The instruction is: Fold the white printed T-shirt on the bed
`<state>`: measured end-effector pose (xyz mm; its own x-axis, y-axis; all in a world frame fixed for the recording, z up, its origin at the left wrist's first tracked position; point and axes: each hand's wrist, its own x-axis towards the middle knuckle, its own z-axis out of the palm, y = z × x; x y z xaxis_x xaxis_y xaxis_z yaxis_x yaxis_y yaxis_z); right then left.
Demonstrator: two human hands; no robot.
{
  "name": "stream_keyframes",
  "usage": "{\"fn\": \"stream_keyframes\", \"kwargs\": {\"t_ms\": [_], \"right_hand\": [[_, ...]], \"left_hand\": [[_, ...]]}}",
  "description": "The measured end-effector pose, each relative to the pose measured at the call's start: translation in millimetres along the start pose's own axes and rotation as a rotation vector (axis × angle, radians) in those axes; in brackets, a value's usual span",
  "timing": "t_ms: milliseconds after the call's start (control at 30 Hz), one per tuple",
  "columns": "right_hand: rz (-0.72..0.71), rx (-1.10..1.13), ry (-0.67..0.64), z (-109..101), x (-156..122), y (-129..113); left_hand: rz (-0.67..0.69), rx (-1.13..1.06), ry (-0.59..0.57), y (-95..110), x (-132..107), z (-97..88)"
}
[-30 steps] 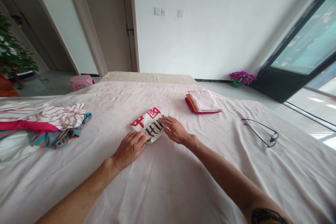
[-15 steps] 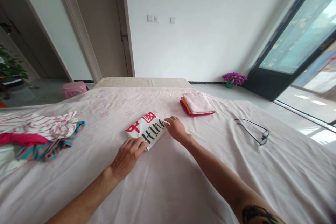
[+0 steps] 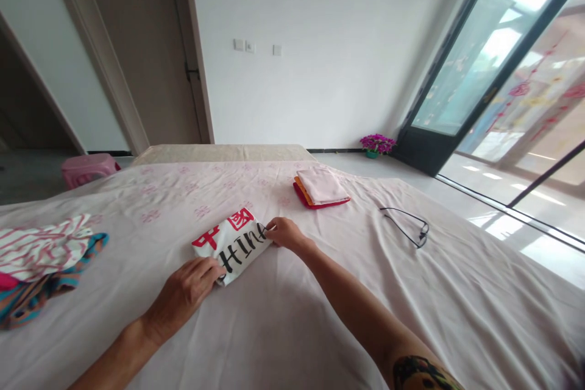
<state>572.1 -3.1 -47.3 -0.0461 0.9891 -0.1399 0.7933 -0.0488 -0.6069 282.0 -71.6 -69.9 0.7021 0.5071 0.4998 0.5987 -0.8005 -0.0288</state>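
Observation:
A folded white T-shirt (image 3: pixel 244 248) lies on the pale pink sheet in front of me, printed with red Chinese characters and black lettering. At its left end my left hand (image 3: pixel 194 280) is closed on the edge, with the thumb partly hidden. My right hand (image 3: pixel 287 234) pinches the opposite end, fingertips against the cloth. Beyond the right hand sits a neat stack of folded cloths (image 3: pixel 322 187), pink on top with orange and red beneath.
Crumpled striped clothes (image 3: pixel 46 253) lie at the left. Black-framed glasses (image 3: pixel 409 225) rest on the sheet (image 3: pixel 347 280) at the right. Past the covered surface are a pink stool (image 3: pixel 89 169), a pot of purple flowers (image 3: pixel 377 144) and a glass door (image 3: pixel 461 61).
The view has swung right and up, so everything sits further left in the picture. My right hand has closed on the T-shirt's right end; the left hand has stayed at the other end.

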Motion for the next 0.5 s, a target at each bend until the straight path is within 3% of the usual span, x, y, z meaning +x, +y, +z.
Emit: {"fn": "stream_keyframes", "kwargs": {"t_ms": [200,333,500], "right_hand": [[0.031,0.174,0.017,8.4,8.2,4.5],[0.01,0.117,0.035,5.7,10.3,5.2],[-0.043,-0.061,0.097,1.0,6.5,4.7]], "left_hand": [[-0.067,-0.087,-0.034,10.1,3.1,-6.5],[-0.105,-0.192,-0.058,10.7,3.5,-15.5],[-0.359,-0.271,-0.077,11.4,6.3,-20.6]]}}
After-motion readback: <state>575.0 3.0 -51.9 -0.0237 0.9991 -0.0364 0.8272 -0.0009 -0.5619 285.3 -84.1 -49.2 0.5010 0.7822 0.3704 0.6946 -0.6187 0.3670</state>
